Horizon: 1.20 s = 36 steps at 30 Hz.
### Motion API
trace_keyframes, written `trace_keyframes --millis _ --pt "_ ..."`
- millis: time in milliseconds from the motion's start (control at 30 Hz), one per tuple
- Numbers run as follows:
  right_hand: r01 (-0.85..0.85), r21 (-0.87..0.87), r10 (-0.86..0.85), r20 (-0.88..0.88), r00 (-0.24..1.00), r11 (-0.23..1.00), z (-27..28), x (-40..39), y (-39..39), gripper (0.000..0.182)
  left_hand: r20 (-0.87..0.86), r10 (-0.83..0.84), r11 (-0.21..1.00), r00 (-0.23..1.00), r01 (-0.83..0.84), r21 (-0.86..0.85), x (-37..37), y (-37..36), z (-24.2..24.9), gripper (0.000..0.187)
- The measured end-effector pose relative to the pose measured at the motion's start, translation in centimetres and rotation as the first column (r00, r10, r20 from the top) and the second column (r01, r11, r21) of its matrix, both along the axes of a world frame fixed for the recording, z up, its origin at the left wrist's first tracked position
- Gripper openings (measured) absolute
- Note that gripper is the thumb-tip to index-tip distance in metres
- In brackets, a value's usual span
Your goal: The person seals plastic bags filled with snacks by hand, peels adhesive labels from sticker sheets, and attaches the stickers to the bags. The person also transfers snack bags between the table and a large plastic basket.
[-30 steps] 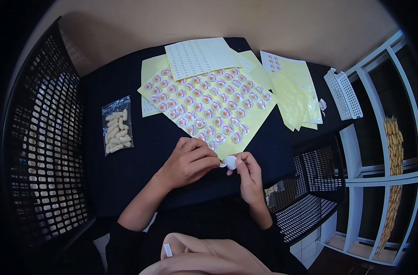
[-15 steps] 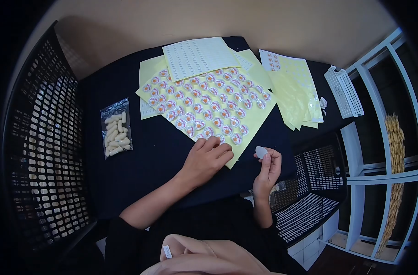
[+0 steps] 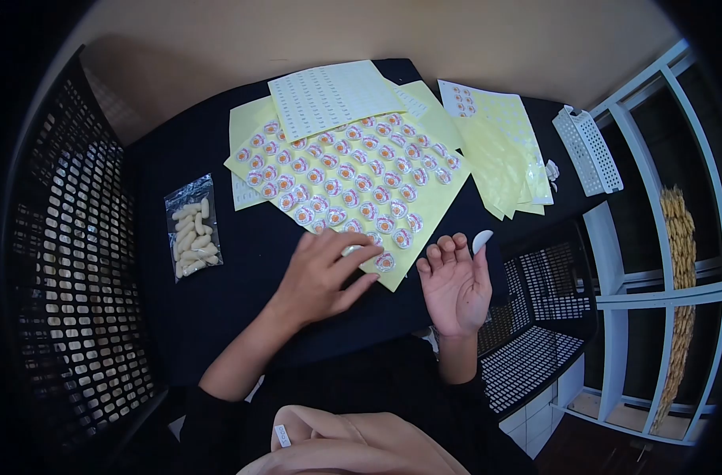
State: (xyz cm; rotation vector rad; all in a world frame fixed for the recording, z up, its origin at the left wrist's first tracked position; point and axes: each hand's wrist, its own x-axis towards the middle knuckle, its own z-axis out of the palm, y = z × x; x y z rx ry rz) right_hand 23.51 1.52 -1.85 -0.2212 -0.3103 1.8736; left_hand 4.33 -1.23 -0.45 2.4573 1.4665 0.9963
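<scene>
Over the near corner of a yellow sheet (image 3: pixel 434 207) covered with small round printed pieces, my left hand (image 3: pixel 321 273) has its thumb and fingers apart. One round piece (image 3: pixel 384 262) lies just beyond its fingertips. A whitish bit shows between its fingers, too hidden to identify. My right hand (image 3: pixel 458 289) is palm up to the right of the sheet, fingers loosely curled and apart from the thumb. A small white disc (image 3: pixel 482 241) rests at its thumb tip.
A white printed sheet (image 3: pixel 337 96) overlaps the far pieces. At left are a clear bag of pale oblong pieces (image 3: pixel 194 237) and a black crate (image 3: pixel 83 261). More yellow sheets (image 3: pixel 499 162), a white basket (image 3: pixel 589 150) and another black basket (image 3: pixel 531 356) are at right.
My left hand has moved slightly left and spread its fingers, exposing a round piece near the corner. My right hand has turned palm up and opened its fingers, with the disc now at the thumb tip.
</scene>
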Motion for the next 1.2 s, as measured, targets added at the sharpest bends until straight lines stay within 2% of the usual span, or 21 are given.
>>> trace_keyframes --millis 100,133,200,267,333,400,433,500,567,600,633,667,700,767,833,900,967,1033,1100,1167,1200 --pt "0.091 0.078 -0.104 0.184 0.977 0.993 0.6 -1.4 0.3 0.038 0.007 0.003 0.999 1.0 -0.003 0.044 -0.3 -0.4 0.9 0.04" --pt "0.064 0.226 -0.121 0.25 0.961 0.972 0.3 -1.8 0.5 0.042 0.1 -0.1 0.995 0.99 0.101 -0.008 0.3 -0.7 1.3 0.042" --pt "0.189 0.417 -0.38 0.442 0.812 0.889 0.2 -3.6 0.4 0.048 0.281 -0.269 0.936 0.921 0.318 -0.147 1.3 -1.6 1.3 0.052" --pt "0.236 0.664 -0.658 0.504 0.56 0.709 0.3 -4.3 0.5 0.05 0.413 -0.326 0.849 0.85 0.456 -0.268 2.4 -2.6 1.1 0.059" --pt "0.239 0.825 -0.841 0.423 0.338 0.511 0.4 -3.8 0.8 0.052 0.442 -0.394 0.805 0.806 0.535 -0.259 2.4 -2.7 0.8 0.056" --pt "0.19 0.965 -0.983 0.178 0.04 0.182 0.4 -2.4 1.4 0.044 0.382 -0.475 0.757 0.792 0.59 -0.281 1.5 -2.1 1.3 0.036" --pt "0.127 0.985 -0.981 0.136 -0.137 0.119 0.5 -1.4 1.4 0.039 0.336 -0.53 0.717 0.778 0.623 -0.312 0.7 -1.8 1.6 0.029" --pt "0.074 0.995 -0.965 0.081 -0.248 0.064 0.3 0.7 1.6 0.033 0.288 -0.399 0.742 0.871 0.491 -0.457 -1.6 -1.4 3.2 0.024" --pt "0.147 0.983 -0.96 0.147 -0.238 0.114 -0.4 2.4 1.6 0.037 0.263 0.047 0.779 0.964 0.13 -0.614 -5.4 -0.7 4.7 0.028" --pt "0.144 0.98 -0.947 0.174 -0.269 0.14 -0.7 3.2 1.6 0.038 0.171 0.326 0.848 0.93 -0.207 -0.489 -6.8 -1.0 5.8 0.033" --pt "0.141 0.977 -0.932 0.199 -0.303 0.163 -1.1 3.7 1.7 0.038 0.081 0.593 0.777 0.801 -0.542 -0.32 -9.1 -1.0 4.3 0.04" --pt "0.142 0.977 -0.935 0.195 -0.297 0.158 -1.2 3.9 1.7 0.038 -0.271 0.817 0.487 0.509 -0.861 -0.15 -10.9 -1.4 3.2 0.055" --pt "0.133 0.979 -0.94 0.185 -0.286 0.152 -1.2 4.0 1.7 0.033 -0.371 0.862 0.284 0.345 -0.936 -0.209 -12.7 -2.0 2.4 0.066" --pt "0.125 0.982 -0.945 0.17 -0.278 0.14 -1.3 4.0 2.0 0.027 -0.428 0.847 0.084 0.315 -0.874 -0.479 -15.6 -2.8 1.0 0.088" --pt "0.193 0.954 -0.946 0.266 -0.183 0.231 -1.2 3.0 2.0 0.015 -0.327 0.865 0.139 0.38 -0.808 -0.572 -17.6 -3.2 -0.2 0.089" --pt "0.212 0.954 -0.954 0.248 -0.167 0.211 -0.4 1.4 2.2 0.01 -0.267 0.855 0.191 0.444 -0.75 -0.633 -18.3 -2.8 0.0 0.085" --pt "0.185 0.941 -0.957 0.289 -0.005 0.283 0.3 0.0 2.1 0.009 -0.201 0.843 0.239 0.498 -0.683 -0.691 -18.6 -2.7 0.0 0.08" --pt "0.18 0.945 -0.962 0.272 0.027 0.273 1.5 -1.6 2.3 0.008 0.215 0.792 0.567 0.572 -0.558 -0.606 -18.9 -2.5 -0.3 0.067" --pt "0.164 0.951 -0.95 0.227 0.215 0.264 2.9 -2.9 2.3 0.008 0.288 0.772 0.611 0.567 -0.536 -0.582 -18.2 -1.9 -0.6 0.06" --pt "0.191 0.951 -0.951 0.197 0.238 0.244 4.3 -4.4 2.3 0.006 0.615 0.629 0.777 0.475 -0.366 -0.512 -17.4 -1.2 -1.4 0.059" --pt "0.128 0.979 -0.963 0.124 0.24 0.158 4.7 -4.9 2.5 0.006 0.699 0.591 0.805 0.403 -0.251 -0.537 -15.5 -0.9 0.3 0.057"
